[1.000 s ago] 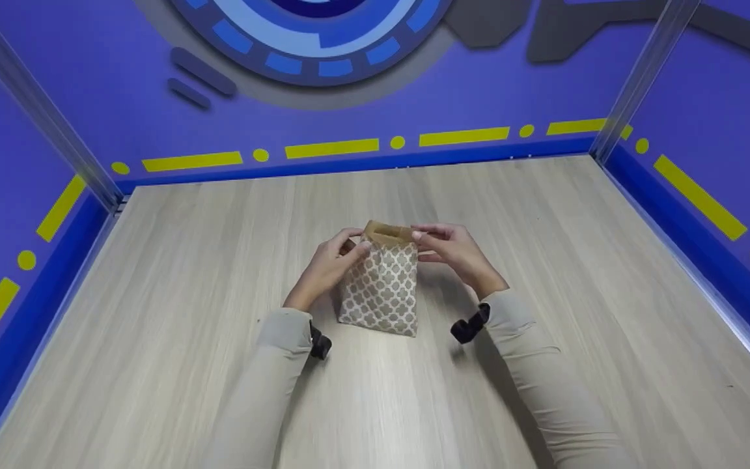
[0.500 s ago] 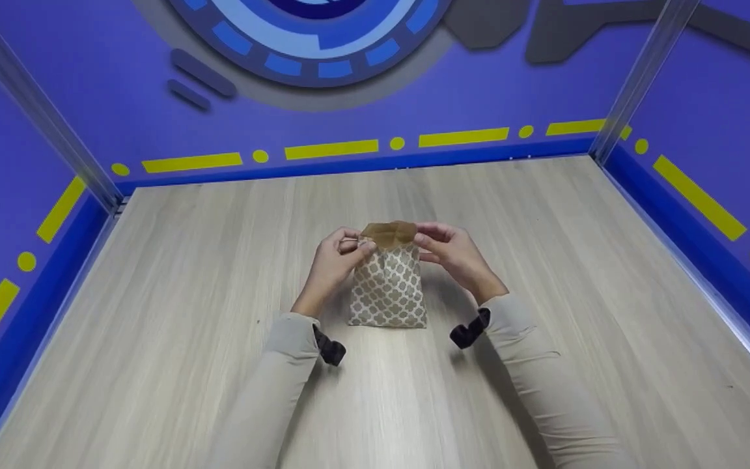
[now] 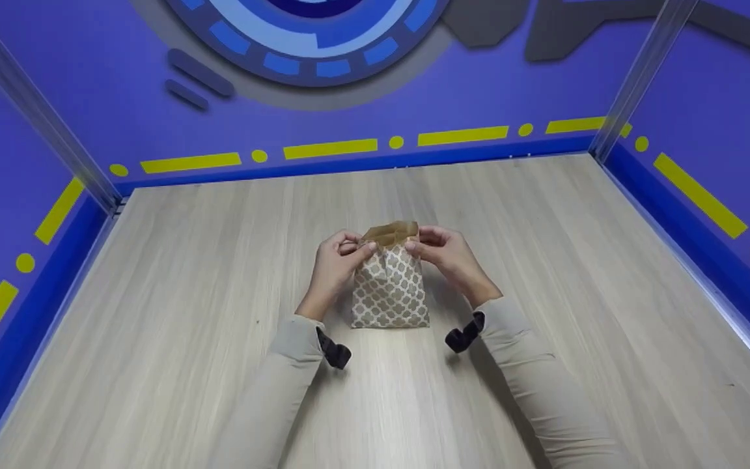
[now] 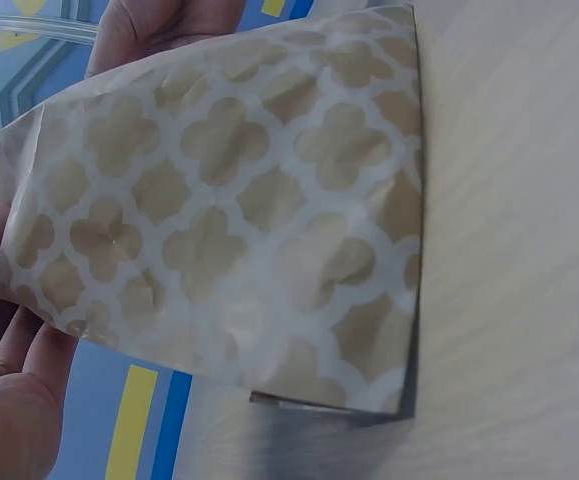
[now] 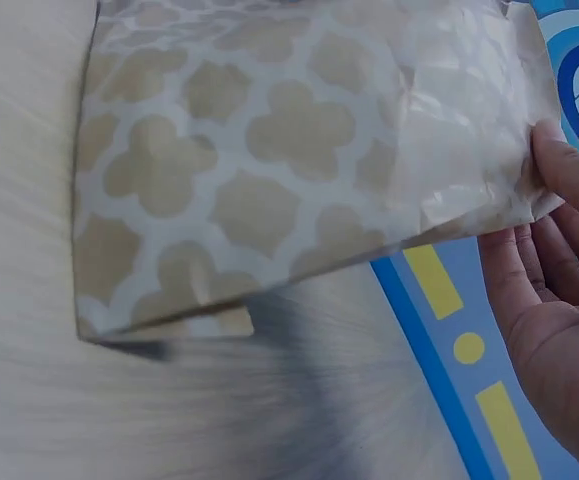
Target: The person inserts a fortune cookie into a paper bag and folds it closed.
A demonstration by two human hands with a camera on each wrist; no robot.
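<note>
A small brown paper bag [image 3: 390, 293] with a white lattice pattern stands on the table in the head view, its plain brown inside showing at the top. My left hand [image 3: 336, 264] pinches the bag's upper left edge, thumb in front and fingers behind. At the upper right edge my right hand [image 3: 450, 257] pinches the paper the same way. The left wrist view shows the bag's patterned front [image 4: 219, 220] with the left fingers [image 4: 44, 350] at its top edge. In the right wrist view the right thumb [image 5: 574, 175] presses the creased paper near the mouth.
The wood-grain table [image 3: 173, 293] spreads on both sides of the bag. Blue-purple panels with yellow dashes [image 3: 331, 148] enclose its back and sides. Metal posts [image 3: 635, 78] rise at the back corners. A black wrist camera [image 3: 463, 335] hangs under each sleeve.
The bag has turned to face squarely forward and shifted slightly right. My left hand moved right with it. My right thumb has come inward over the front of the bag's top edge.
</note>
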